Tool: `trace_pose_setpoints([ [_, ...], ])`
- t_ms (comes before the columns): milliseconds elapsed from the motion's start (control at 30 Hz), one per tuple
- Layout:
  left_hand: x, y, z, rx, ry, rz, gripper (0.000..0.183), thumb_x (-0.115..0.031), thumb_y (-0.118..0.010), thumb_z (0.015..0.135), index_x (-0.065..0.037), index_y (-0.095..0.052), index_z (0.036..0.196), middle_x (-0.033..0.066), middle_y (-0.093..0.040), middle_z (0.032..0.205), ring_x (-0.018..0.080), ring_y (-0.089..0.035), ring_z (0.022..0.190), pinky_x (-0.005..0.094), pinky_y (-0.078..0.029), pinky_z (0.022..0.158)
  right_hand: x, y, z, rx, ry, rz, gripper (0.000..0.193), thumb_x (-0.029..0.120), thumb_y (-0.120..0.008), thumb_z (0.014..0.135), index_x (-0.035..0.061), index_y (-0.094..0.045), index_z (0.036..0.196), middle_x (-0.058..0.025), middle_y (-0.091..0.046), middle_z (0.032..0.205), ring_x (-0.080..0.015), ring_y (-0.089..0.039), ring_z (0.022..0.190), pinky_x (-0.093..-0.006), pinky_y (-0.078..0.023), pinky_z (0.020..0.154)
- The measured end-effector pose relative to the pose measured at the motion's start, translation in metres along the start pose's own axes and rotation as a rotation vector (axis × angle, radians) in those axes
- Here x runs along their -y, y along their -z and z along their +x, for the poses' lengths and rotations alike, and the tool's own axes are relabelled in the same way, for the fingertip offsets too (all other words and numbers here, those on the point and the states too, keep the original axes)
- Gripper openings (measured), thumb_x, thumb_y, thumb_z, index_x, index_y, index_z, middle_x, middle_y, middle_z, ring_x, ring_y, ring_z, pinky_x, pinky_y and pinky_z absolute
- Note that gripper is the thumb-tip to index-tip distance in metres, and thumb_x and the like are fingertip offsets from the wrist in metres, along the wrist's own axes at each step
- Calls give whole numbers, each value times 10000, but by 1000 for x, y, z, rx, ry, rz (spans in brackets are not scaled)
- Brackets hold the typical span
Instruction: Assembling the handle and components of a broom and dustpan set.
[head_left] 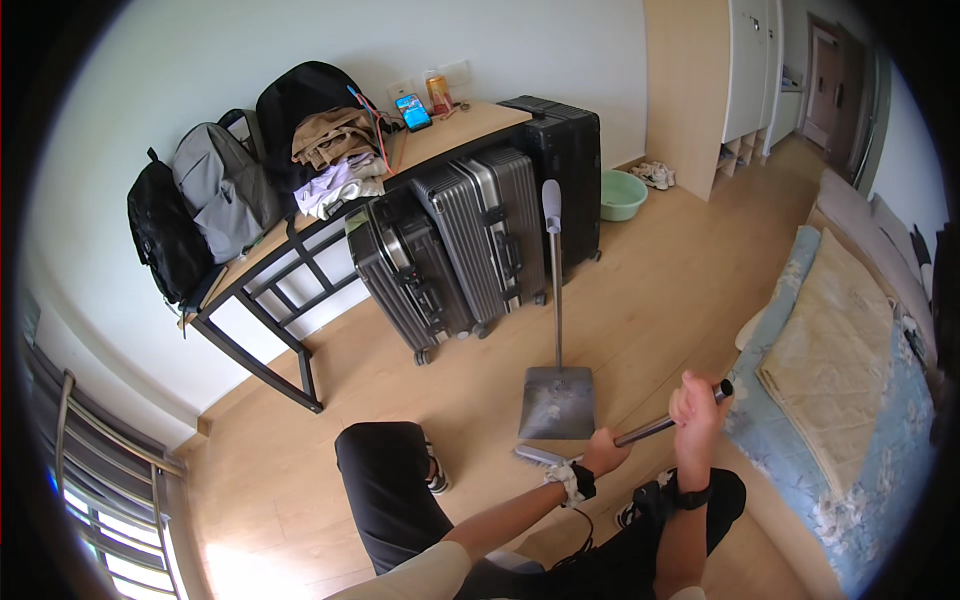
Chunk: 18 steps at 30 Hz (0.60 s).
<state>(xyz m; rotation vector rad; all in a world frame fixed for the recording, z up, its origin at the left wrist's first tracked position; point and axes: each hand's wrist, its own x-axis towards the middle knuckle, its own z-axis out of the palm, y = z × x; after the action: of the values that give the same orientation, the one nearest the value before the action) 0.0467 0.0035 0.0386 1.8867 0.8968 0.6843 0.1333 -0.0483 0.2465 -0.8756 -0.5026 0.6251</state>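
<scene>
A broom slants across in front of me, its dark metal handle [652, 431] rising to the right. My left hand [605, 454] is closed round the lower part of the handle, a scrunchie on its wrist. Closer to the handle's top end, my right hand [695, 412] grips it, with a dark band on the wrist. The broom's grey head [538, 455] is low at the floor, partly hidden behind my left hand. Just beyond it a grey dustpan [557, 402] rests on the floor, its long handle standing upright and touched by neither hand.
Black and grey suitcases [487, 235] stand beside a table [465, 128] holding backpacks [228, 190], clothes, a phone [412, 112] and a drink. A green basin [622, 195] and shoes [654, 176] sit by the cabinet. A bed [835, 370] lies right; a metal rack [110, 480] left.
</scene>
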Motion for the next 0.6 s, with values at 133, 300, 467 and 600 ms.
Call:
trace_pose_setpoints([
  [133,-22,5,-25,47,80,-19,272,-221,-574,728,26,-547,619,245,-472,586,398,-530,572,407,-420,512,18,3,-4,166,-82,46,213,58,-555,768,67,-426,599,50,-299,454,-43,-254,343,-221,-171,339],
  [300,0,-8,-23,131,159,-49,272,-229,-571,736,22,-552,635,246,-482,591,397,-534,579,407,-422,520,-6,-5,8,-22,-131,-42,247,68,-561,771,75,-400,584,53,-285,447,-44,-253,340,-221,-170,340],
  [467,1,-3,6,-48,-47,-40,277,-233,-577,742,9,-551,610,233,-500,593,407,-529,611,426,-436,537,-4,-6,2,-95,28,0,262,68,-563,775,75,-391,577,53,-278,441,-44,-243,339,-225,-162,341],
  [600,-15,9,-12,-38,-68,-6,269,-255,-591,735,-8,-563,633,221,-516,598,400,-539,616,426,-442,548,14,-5,-6,120,2,14,290,81,-554,793,77,-374,565,52,-267,431,-42,-231,335,-225,-156,340],
])
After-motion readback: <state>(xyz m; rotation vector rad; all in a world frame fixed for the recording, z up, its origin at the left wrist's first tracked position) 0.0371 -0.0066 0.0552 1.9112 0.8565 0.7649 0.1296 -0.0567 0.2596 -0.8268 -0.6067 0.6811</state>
